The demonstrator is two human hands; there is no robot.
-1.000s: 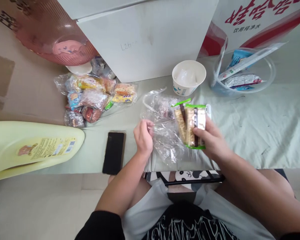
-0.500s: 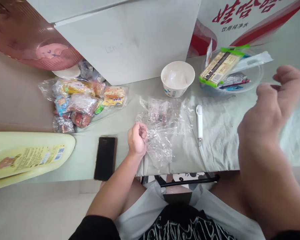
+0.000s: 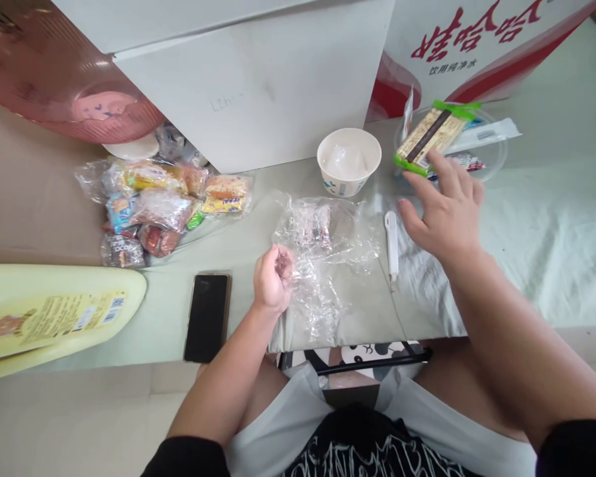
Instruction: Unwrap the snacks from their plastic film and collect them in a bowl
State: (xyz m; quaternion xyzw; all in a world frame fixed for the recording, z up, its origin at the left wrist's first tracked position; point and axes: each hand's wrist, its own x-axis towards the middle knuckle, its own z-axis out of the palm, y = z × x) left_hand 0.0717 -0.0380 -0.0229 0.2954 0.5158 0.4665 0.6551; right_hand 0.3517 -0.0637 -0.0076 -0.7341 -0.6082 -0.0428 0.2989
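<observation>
My left hand (image 3: 274, 278) is closed on the edge of a crumpled clear plastic bag (image 3: 320, 301), which lies spread over the table. A small printed packet (image 3: 315, 222) shows under or inside the clear film. With fingers spread, my right hand (image 3: 447, 209) is over the near rim of a clear round tub (image 3: 500, 156). Its fingertips are close to a green-edged cracker packet (image 3: 433, 136) lying on top of the tub; whether they touch it I cannot tell. Left of the right hand lies a white utility knife (image 3: 391, 245).
A white paper bowl (image 3: 349, 162) stands before a large white box (image 3: 258, 93). Bagged snacks (image 3: 153, 205) are heaped at the left, with a black phone (image 3: 207, 318) nearer me. A pale yellow container (image 3: 59, 315) lies at the left edge, and a printed carton (image 3: 457, 53) stands behind the tub.
My right hand has come in from the far right to the tub, its curled fingers now spread. My left hand stays closed on the plastic bag. The view has shifted slightly.
</observation>
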